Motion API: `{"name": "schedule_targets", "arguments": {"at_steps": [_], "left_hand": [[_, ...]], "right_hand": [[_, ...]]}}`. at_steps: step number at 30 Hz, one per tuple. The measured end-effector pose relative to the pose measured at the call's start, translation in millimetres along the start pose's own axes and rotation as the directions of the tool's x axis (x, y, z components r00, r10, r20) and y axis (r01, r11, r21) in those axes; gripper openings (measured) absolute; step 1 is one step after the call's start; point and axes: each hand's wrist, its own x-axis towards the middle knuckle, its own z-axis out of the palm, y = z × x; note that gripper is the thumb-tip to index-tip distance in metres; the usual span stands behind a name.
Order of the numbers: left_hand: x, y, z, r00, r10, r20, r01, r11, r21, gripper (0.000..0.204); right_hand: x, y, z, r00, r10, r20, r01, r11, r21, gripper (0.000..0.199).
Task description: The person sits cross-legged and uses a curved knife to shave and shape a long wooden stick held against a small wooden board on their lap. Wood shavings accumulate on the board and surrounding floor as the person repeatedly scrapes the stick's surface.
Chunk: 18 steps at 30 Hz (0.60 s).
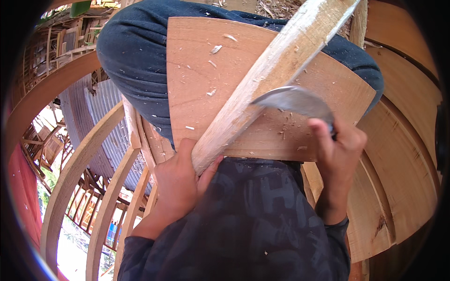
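A long squared piece of wood slants from near my waist up to the far right, its faces pale and freshly cut. Its near end is gripped by my left hand, thumb and fingers wrapped round it. My right hand is closed on the handle of a curved knife, most of the handle hidden by the fingers. The blade's tip meets or lies just over the right edge of the wood, and its outer part is a little blurred. Beneath both, a flat wooden board rests across my lap, dotted with small shavings.
Curved wooden ribs rise on the left, with corrugated metal sheet beyond them. Wide planks form a curved wall close on the right. A heap of shavings lies past my legs.
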Motion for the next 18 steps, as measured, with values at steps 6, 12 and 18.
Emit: {"name": "schedule_targets", "arguments": {"at_steps": [6,12,18], "left_hand": [[-3.2,-1.6,0.2,1.000,0.001,-0.031,-0.003,0.999,-0.051,0.036],[-0.4,-4.6,-4.7,0.999,0.009,0.037,-0.006,0.996,-0.089,0.038],[2.3,-2.9,1.0,0.999,0.026,-0.035,-0.030,0.992,-0.120,0.035]], "right_hand": [[22.5,3.7,13.5,0.996,-0.050,-0.071,0.048,0.998,-0.036,0.059],[44.2,49.0,-19.7,0.930,0.256,-0.262,-0.249,0.967,0.060,0.053],[28.2,-3.4,-1.8,0.993,-0.122,-0.001,0.122,0.992,0.038,0.055]]}}
